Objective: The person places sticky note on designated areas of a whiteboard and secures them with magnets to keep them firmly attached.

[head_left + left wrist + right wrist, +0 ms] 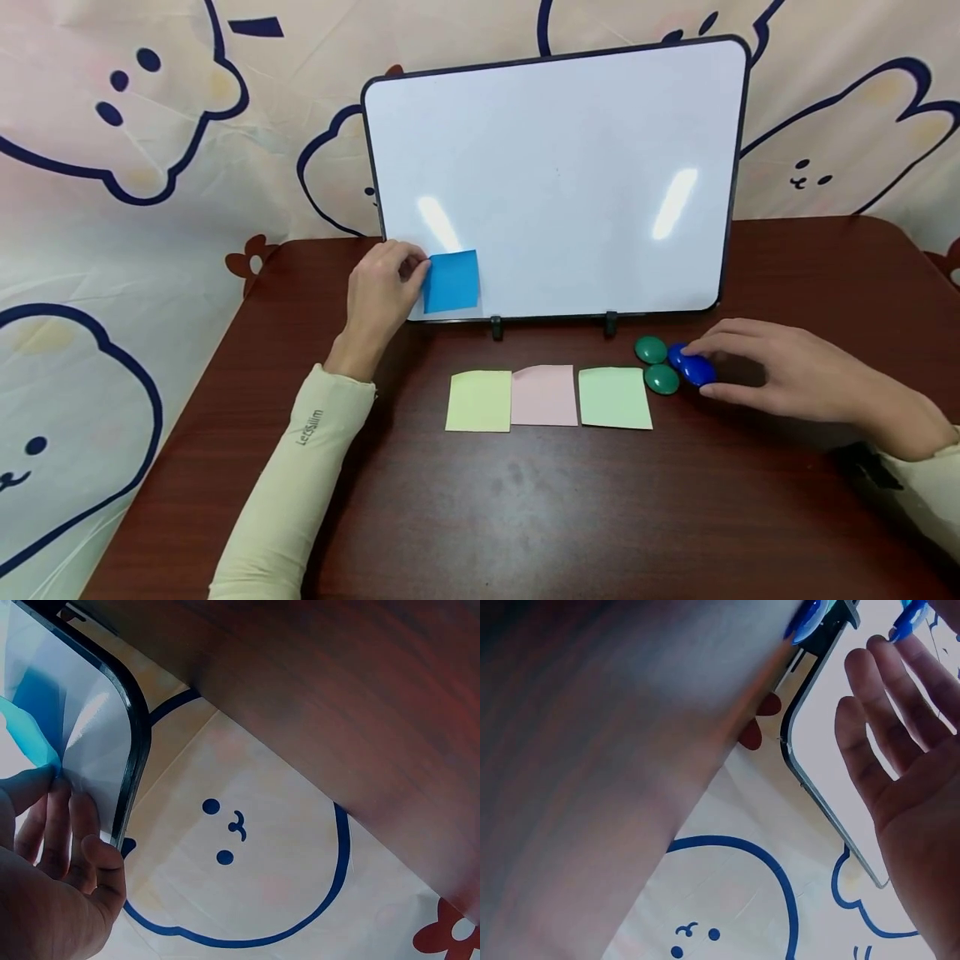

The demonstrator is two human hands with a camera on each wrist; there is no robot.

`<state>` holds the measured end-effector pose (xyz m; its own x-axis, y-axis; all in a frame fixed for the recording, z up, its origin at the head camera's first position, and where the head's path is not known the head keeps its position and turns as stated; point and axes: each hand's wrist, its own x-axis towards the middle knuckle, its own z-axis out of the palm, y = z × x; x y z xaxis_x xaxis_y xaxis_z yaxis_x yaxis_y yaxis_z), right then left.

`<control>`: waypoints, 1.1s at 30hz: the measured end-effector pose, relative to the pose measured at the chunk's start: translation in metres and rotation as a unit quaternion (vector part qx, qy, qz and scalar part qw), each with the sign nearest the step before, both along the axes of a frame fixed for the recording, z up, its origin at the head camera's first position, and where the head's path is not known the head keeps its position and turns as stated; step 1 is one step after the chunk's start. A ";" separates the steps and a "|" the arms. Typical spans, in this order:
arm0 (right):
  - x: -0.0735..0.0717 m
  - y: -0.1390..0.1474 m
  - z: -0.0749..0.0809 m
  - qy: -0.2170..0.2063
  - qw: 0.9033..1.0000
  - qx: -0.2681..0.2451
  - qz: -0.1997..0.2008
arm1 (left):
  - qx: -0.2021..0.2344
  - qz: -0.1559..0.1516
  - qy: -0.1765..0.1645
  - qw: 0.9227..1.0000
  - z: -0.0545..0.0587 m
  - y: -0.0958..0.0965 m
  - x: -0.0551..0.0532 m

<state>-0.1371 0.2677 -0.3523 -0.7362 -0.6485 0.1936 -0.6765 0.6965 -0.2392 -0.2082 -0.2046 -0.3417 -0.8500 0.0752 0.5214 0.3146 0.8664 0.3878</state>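
Observation:
At the lower left of the whiteboard (555,167), my left hand (382,283) pinches the left edge of a blue sticky note (452,282) between thumb and fingertips. The note lies over the board's surface; its near edge bends away in the left wrist view. On the right, my right hand (787,367) holds a glossy round blue magnet (909,619) between thumb and fingertips. A second blue magnet (808,621) lies on the table beside it. Two green magnets (651,350) sit just left of the blue ones.
Yellow (478,402), pink (544,395) and pale green (615,398) sticky notes lie in a row on the dark wooden table (480,517). The black-framed board leans up on small black feet (497,327). Behind hangs a cartoon-printed cloth (285,50).

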 end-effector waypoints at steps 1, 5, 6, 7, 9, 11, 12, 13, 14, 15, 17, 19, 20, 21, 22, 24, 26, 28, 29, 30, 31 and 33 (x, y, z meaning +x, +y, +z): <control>0.000 0.000 -0.001 0.006 1.000 -0.001 0.000 | 0.000 -0.001 0.001 1.000 0.000 0.000 0.000; -0.001 -0.003 -0.001 0.021 1.000 -0.004 0.006 | 0.002 -0.003 0.006 1.000 -0.001 0.000 0.000; -0.002 -0.004 -0.001 0.023 1.000 -0.004 0.008 | 0.003 -0.003 0.006 1.000 0.000 0.000 0.001; -0.002 -0.005 -0.001 0.025 1.000 -0.004 0.011 | 0.005 -0.004 0.007 1.000 0.000 0.000 0.001; -0.002 -0.007 0.000 0.028 0.999 -0.006 0.019 | 0.008 -0.006 0.008 1.000 -0.001 0.000 0.001; -0.002 -0.010 0.001 0.026 0.999 -0.011 0.027 | 0.009 -0.006 0.008 1.000 -0.001 0.001 0.001; -0.002 -0.012 0.001 0.027 0.999 -0.014 0.030 | 0.010 -0.007 0.008 1.000 -0.001 0.001 0.001; -0.002 -0.013 0.001 0.028 0.999 -0.016 0.031 | 0.010 -0.006 0.009 1.000 -0.001 0.002 0.001; -0.002 -0.015 0.001 0.029 0.999 -0.017 0.031 | 0.008 -0.005 0.009 1.000 -0.001 0.002 0.001; -0.002 -0.016 0.001 0.031 0.999 -0.018 0.033 | 0.008 -0.005 0.009 1.000 -0.001 0.002 0.001; -0.001 -0.019 0.001 0.040 0.999 -0.012 0.034 | 0.005 -0.003 0.010 1.000 -0.001 0.002 0.001; -0.001 -0.022 0.000 0.052 0.998 -0.003 0.036 | 0.003 -0.003 0.010 1.000 -0.001 0.002 0.000; 0.000 -0.023 0.000 0.057 0.998 0.001 0.037 | 0.003 -0.004 0.010 1.000 -0.001 0.002 0.000; 0.000 -0.024 0.000 0.061 0.997 0.005 0.037 | 0.002 -0.005 0.011 1.000 -0.001 0.002 0.000; 0.000 -0.025 0.000 0.065 0.997 0.008 0.036 | 0.001 -0.006 0.011 1.000 -0.001 0.003 0.000; 0.000 -0.027 0.000 0.070 0.997 0.011 0.033 | 0.001 -0.009 0.013 1.000 0.000 0.003 0.000; -0.001 -0.029 0.000 0.071 0.997 0.009 0.030 | -0.003 -0.011 0.015 1.000 0.001 0.002 0.001; -0.003 -0.032 0.000 0.070 0.997 0.006 0.031 | -0.004 -0.012 0.016 1.000 0.001 0.002 0.001; -0.004 -0.033 0.000 0.070 0.997 0.005 0.032 | -0.005 -0.013 0.017 1.000 0.001 0.001 0.001; -0.004 -0.034 0.000 0.070 0.997 0.004 0.033 | -0.005 -0.014 0.017 1.000 0.001 0.001 0.001; -0.005 -0.034 0.000 0.070 0.997 0.002 0.035 | -0.004 -0.015 0.016 1.000 0.000 0.001 0.001; -0.005 -0.035 0.000 0.071 0.997 0.001 0.039 | 0.000 -0.018 0.015 1.000 -0.001 0.001 0.001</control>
